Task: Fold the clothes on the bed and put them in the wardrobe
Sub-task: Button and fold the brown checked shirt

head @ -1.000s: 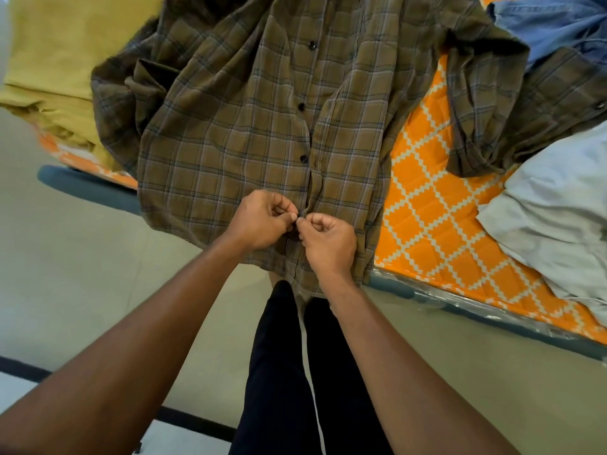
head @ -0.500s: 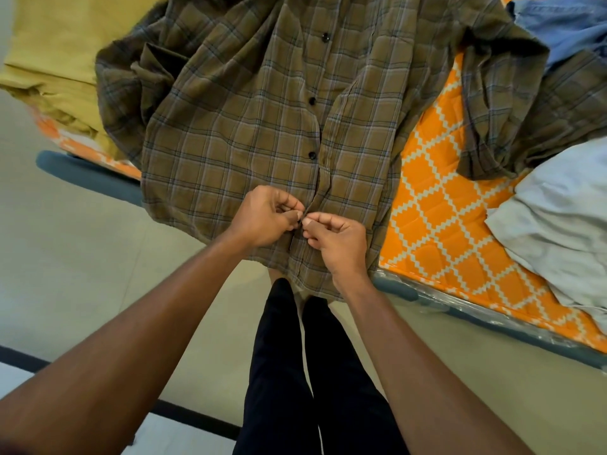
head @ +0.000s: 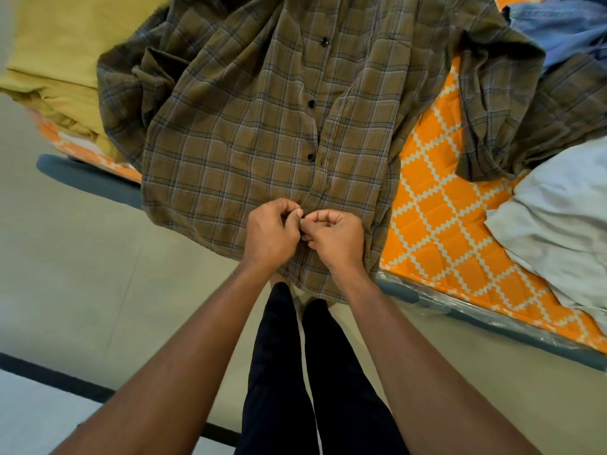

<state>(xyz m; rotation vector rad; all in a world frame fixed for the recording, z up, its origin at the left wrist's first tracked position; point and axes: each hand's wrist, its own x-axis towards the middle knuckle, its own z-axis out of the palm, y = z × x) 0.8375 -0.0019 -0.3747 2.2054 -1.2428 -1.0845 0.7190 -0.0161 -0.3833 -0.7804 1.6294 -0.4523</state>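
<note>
Head view, one item in hand: plaid shirt [head: 236, 152], olive-brown with thin blue and pale check lines, spread front-up on the bed [head: 437, 224], its hem hanging over the near edge toward the person. Three dark round buttons [head: 310, 156] show in a line down the closed front. One sleeve lies bunched at the left and the other is crumpled across the mattress at the right.

Grip: left hand [head: 269, 234] and right hand [head: 338, 239] meet at the lower front opening, fingers curled, each pinching the shirt's edge between thumb and fingertips. Knuckles touch or nearly touch.

Not legible: whatever lies between the fingertips is covered by them. The collar is cut off by the top edge of the frame, and the far end of the right sleeve runs out of view.

Materials: the shirt is a soft woven cloth, creased along the front. The mattress cover is orange with a white stepped diamond lattice, clear plastic film [head: 427, 303] wrinkling along its edge above a grey-blue rail [head: 85, 178].

Adjacent on the bed: yellow garment [head: 59, 60], far left; blue denim garment [head: 565, 24], top right; pale grey garment [head: 565, 224], right, rumpled.

Below: smooth beige floor [head: 82, 274] and the person's legs [head: 279, 372] in dark trousers.
</note>
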